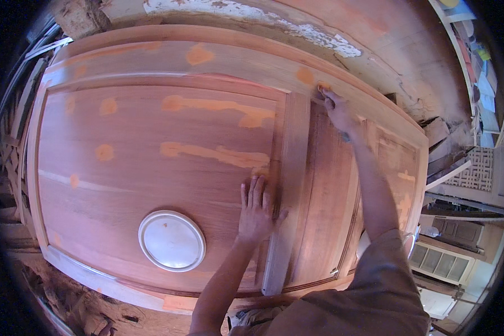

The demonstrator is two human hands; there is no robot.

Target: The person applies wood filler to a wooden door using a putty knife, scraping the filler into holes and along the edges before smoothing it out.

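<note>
A large reddish wooden panelled door (123, 207) lies flat in front of me, with several orange patches (207, 154) on its panels and frame. My left hand (255, 213) rests on the big left panel, fingers stretched out, its fingertips at the end of an orange streak. Farther off, my right hand (334, 106) reaches to the door's far frame rail. Its fingers are bent together over a small orange spot there, closed on something too small to make out. A white round lid (172, 241) lies on the left panel, left of my left forearm.
Behind the door runs a board with a worn white strip (263, 17). Wood offcuts (25, 106) are stacked along the left side. To the right stand a woven lattice panel (476, 168) and a pale paned frame (439, 260). Another round pale thing (364, 245) is partly hidden behind my right arm.
</note>
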